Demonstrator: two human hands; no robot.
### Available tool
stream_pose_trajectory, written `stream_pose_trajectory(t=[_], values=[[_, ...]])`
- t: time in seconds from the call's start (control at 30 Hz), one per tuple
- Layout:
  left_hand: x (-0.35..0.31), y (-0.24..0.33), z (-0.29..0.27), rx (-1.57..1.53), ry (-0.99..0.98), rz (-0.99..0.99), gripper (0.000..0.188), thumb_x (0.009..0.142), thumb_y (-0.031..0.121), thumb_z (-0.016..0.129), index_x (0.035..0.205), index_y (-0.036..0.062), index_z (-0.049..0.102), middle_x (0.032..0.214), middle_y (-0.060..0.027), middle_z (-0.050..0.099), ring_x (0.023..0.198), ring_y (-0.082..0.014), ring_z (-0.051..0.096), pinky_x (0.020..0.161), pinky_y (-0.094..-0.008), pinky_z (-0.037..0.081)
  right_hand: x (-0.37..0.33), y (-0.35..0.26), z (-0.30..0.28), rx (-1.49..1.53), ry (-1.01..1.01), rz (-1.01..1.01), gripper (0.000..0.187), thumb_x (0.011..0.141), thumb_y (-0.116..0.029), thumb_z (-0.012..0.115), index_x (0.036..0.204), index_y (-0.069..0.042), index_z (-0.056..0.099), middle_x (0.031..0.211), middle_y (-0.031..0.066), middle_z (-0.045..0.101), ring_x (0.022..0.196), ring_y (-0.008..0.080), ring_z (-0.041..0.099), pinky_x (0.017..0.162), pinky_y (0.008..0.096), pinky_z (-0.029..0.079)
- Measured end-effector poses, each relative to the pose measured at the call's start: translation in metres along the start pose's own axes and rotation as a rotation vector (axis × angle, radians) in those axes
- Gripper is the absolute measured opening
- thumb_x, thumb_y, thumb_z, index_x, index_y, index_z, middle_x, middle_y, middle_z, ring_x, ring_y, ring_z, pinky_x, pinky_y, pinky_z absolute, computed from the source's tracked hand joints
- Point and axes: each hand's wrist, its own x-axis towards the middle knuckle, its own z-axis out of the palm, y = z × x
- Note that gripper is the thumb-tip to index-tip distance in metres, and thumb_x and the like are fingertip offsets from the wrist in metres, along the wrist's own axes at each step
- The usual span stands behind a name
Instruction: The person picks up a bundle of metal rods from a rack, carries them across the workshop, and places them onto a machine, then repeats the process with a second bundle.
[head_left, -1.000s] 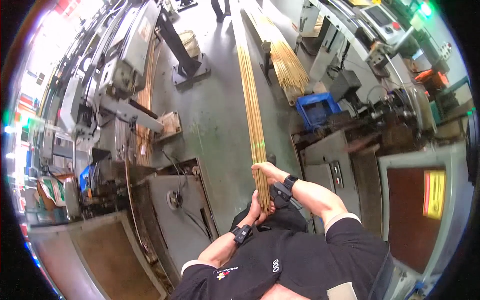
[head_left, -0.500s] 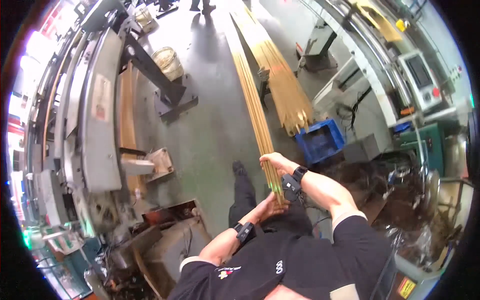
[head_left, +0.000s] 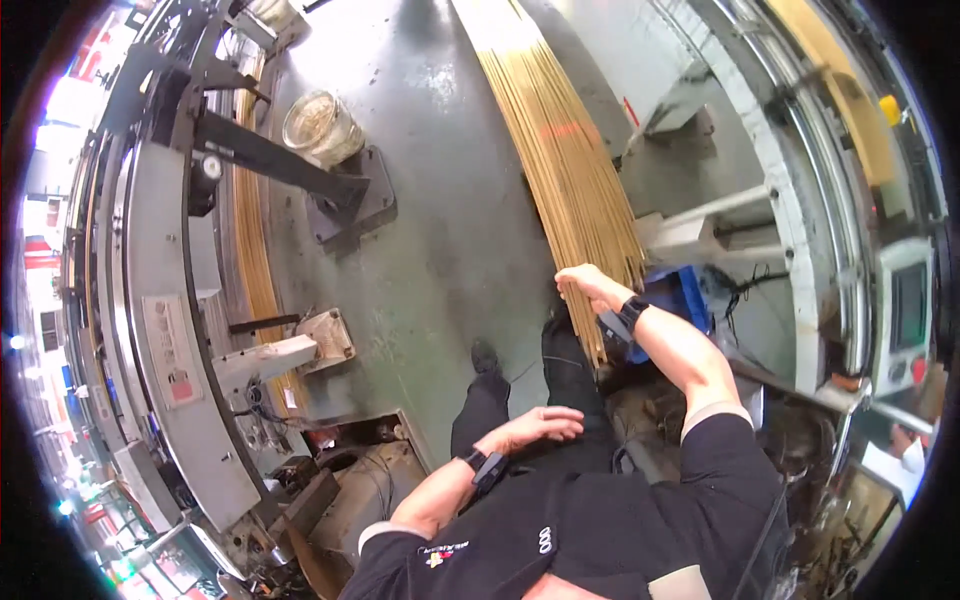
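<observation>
Long, thin brass-coloured rods (head_left: 565, 150) lie side by side in a wide bundle, running away from me toward the far end of the room. My right hand (head_left: 593, 287) is closed over the left edge of the bundle near its close end, and a few rods stick out past it toward me. My left hand (head_left: 535, 428) is in front of my body above my legs, its fingers stretched out, holding nothing. Black devices are strapped to both wrists.
A blue plastic crate (head_left: 686, 300) is beside the rod ends. On the left are a long grey machine (head_left: 165, 300), a bucket (head_left: 322, 130) and a steel post's base (head_left: 368, 205). A control panel (head_left: 906, 310) is at the right. A pit (head_left: 385, 430) opens in the floor.
The narrow strip of rods that both hands held is now against the wider bundle on the right. My left hand has let go; my right hand has moved up and right with the rods.
</observation>
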Motion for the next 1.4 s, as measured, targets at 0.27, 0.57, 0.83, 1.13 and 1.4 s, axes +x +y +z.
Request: stream_pose_trajectory(t=[0.27, 0.57, 0.83, 1.13, 1.4], values=[[0.05, 0.059, -0.016, -0.139, 0.045, -0.112, 0.044, 0.102, 0.027, 0.055, 0.139, 0.004, 0.053, 0.129, -0.01, 0.065, 0.116, -0.0163, 0.062, 0.1, -0.0299, 0.047, 0.085, -0.057, -0.133, -0.082, 0.063, -0.016, 0.019, 0.078, -0.017, 0.073, 0.086, 0.0, 0.071, 0.082, 0.0099, 0.067, 0.071, 0.0195, 0.064, 0.067, 0.0344, 0.051], [0.089, 0.077, -0.055, -0.176, 0.072, -0.211, 0.04, 0.104, 0.023, 0.051, 0.138, 0.0036, 0.054, 0.126, -0.0095, 0.066, 0.117, -0.0163, 0.061, 0.101, -0.0299, 0.046, 0.192, -0.03, -0.2, -0.225, 0.24, -0.111, 0.026, 0.068, -0.018, 0.075, 0.077, 0.005, 0.068, 0.075, 0.0089, 0.067, 0.069, 0.0182, 0.063, 0.062, 0.0351, 0.05], [0.088, 0.099, -0.066, -0.183, 0.131, -0.23, 0.04, 0.103, 0.022, 0.051, 0.137, 0.002, 0.055, 0.126, -0.0096, 0.066, 0.113, -0.0168, 0.063, 0.101, -0.0301, 0.047, 0.153, 0.013, -0.201, -0.816, 0.563, -0.044, 0.041, 0.078, -0.023, 0.067, 0.112, 0.001, 0.067, 0.107, 0.0272, 0.069, 0.106, 0.0375, 0.066, 0.093, 0.0426, 0.052], [0.046, 0.169, -0.072, -0.113, 0.394, -0.154, 0.037, 0.104, 0.026, 0.053, 0.133, 0.0031, 0.057, 0.119, -0.008, 0.068, 0.11, -0.0164, 0.064, 0.095, -0.0307, 0.05, 0.108, 0.005, -0.118, -0.492, 0.511, -0.201, 0.039, 0.078, -0.025, 0.07, 0.109, -0.001, 0.07, 0.105, 0.0184, 0.073, 0.101, 0.0296, 0.07, 0.089, 0.0382, 0.054], [-0.043, 0.219, -0.184, -0.07, 0.571, -0.034, 0.034, 0.102, 0.023, 0.055, 0.131, 0.0047, 0.058, 0.111, -0.0113, 0.07, 0.098, -0.0191, 0.068, 0.084, -0.0298, 0.055, 0.038, 0.026, -0.03, -0.248, 0.601, -0.224, 0.035, 0.077, -0.023, 0.072, 0.104, -0.001, 0.072, 0.102, 0.0161, 0.074, 0.097, 0.0263, 0.07, 0.087, 0.0355, 0.054]])
